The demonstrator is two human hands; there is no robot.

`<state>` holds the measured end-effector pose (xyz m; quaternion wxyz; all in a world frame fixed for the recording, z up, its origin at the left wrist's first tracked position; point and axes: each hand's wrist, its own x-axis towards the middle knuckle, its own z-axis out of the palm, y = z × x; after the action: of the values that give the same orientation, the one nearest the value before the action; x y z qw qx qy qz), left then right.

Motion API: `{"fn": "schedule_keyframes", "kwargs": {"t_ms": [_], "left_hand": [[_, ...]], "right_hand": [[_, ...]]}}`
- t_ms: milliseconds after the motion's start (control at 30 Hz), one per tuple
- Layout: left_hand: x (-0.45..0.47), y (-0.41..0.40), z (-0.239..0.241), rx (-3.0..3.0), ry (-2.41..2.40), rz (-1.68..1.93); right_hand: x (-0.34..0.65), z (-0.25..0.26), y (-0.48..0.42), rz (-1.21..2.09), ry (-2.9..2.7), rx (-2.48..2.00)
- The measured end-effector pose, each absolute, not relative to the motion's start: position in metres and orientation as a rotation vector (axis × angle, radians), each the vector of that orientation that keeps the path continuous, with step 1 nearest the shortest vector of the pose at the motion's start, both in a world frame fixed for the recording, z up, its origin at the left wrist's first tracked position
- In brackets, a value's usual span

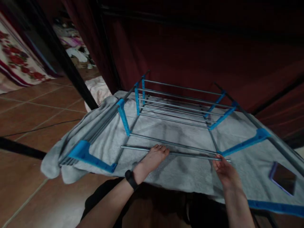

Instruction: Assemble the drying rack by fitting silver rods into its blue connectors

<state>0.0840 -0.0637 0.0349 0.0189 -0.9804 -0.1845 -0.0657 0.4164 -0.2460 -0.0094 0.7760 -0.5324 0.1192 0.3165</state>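
Note:
A thin metal rod (190,154) runs across in front of me, above the grey blanket. My left hand (155,156) is closed over its middle from above, with a black band on the wrist. Near the rod's right end, my right hand (223,167) pinches it between thumb and fingers. Beyond lies a partly assembled rack with blue plastic brackets (123,117) and several crossbars (175,122). The rod's right end is close to a blue bracket (244,147); its left end sits apart from the left front bracket (91,158).
The rack stands on a grey blanket (190,177). A phone (282,178) lies at the right, and a loose blue piece (275,207) is at the front edge. Dark posts (68,66) rise at the left. A dark red curtain (190,53) hangs behind. Tiled floor (35,114) shows at left.

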Motion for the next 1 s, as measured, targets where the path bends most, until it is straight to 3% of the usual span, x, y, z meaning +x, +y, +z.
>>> {"fn": "schedule_keyframes", "kwargs": {"t_ms": [1000], "left_hand": [[0.087, -0.078, 0.026, -2.895, -0.766, -0.262]], "right_hand": [[0.431, -0.011, -0.256, 0.613, 0.294, -1.244]]}}
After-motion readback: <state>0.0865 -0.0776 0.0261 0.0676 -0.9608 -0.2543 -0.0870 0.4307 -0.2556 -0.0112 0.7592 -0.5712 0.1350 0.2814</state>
